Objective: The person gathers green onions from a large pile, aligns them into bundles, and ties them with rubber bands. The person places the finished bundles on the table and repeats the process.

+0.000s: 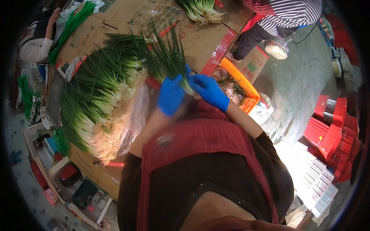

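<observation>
A bunch of green onions (166, 62) rises between my gloved hands, its dark leaves pointing away from me and its pale stem ends toward my apron. My left hand (171, 96), in a blue glove and slightly blurred, is closed around the stems. At the pale lower ends, my right hand (208, 90), also blue-gloved, pinches the stems; its fingertips are partly hidden. To my left lies a large heap of green onions (107, 98), roots turned toward me and leaves outward. Clear plastic film (135, 118) is tucked along the heap's root side.
Flattened cardboard (193, 46) covers the table, with another onion bunch (203, 11) at the back. An orange plastic basket (251, 96) holding trimmings stands at right. A person in striped clothing (292, 16) is beyond it; another person's arm (47, 37) shows at far left. Red crates (323, 135) are stacked right.
</observation>
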Demonstrator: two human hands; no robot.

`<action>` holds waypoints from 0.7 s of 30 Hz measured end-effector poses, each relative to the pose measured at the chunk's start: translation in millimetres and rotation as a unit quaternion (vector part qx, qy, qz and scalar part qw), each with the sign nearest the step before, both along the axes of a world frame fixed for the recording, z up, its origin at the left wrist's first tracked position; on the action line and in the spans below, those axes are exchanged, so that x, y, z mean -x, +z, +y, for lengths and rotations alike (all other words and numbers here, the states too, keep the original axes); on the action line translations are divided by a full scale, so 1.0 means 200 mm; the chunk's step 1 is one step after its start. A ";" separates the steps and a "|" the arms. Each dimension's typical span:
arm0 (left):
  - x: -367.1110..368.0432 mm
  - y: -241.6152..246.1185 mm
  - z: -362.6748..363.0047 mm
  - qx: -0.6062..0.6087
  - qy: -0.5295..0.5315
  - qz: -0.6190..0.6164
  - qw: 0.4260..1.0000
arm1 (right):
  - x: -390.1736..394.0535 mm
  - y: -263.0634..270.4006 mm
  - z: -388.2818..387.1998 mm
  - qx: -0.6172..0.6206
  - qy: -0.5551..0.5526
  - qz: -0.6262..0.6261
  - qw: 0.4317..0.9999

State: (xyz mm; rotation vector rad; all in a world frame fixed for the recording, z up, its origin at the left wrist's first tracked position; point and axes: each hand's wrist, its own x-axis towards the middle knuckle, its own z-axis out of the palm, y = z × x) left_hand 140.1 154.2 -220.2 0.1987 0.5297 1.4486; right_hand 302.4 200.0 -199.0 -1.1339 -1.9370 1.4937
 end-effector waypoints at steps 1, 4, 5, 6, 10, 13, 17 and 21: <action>0.00 -0.01 0.01 -0.001 0.004 -0.015 1.000 | -0.02 -0.01 0.00 0.000 0.025 0.003 1.000; -0.02 -0.04 0.02 -0.008 -0.016 -0.066 0.998 | -0.09 -0.01 0.01 0.001 0.083 0.017 0.996; -0.02 -0.04 0.03 -0.012 -0.028 -0.084 0.996 | -0.11 0.00 0.02 0.005 0.095 0.025 0.995; -0.03 -0.05 0.03 0.002 -0.016 -0.068 0.998 | -0.14 0.01 0.02 0.013 0.108 0.026 0.994; -0.03 -0.07 0.06 0.034 0.028 -0.016 0.999 | -0.29 0.03 0.00 0.056 0.137 0.031 0.988; -0.01 -0.08 0.08 0.011 0.039 -0.019 0.999 | -0.48 -0.03 0.01 0.167 0.125 0.045 0.977; 0.00 -0.08 0.07 -0.021 0.014 -0.049 0.998 | -0.63 -0.13 0.05 0.135 -0.014 -0.140 0.981; -0.07 -0.06 0.03 0.001 -0.008 0.030 1.000 | -0.43 -0.09 0.03 -0.046 -0.083 -0.052 0.994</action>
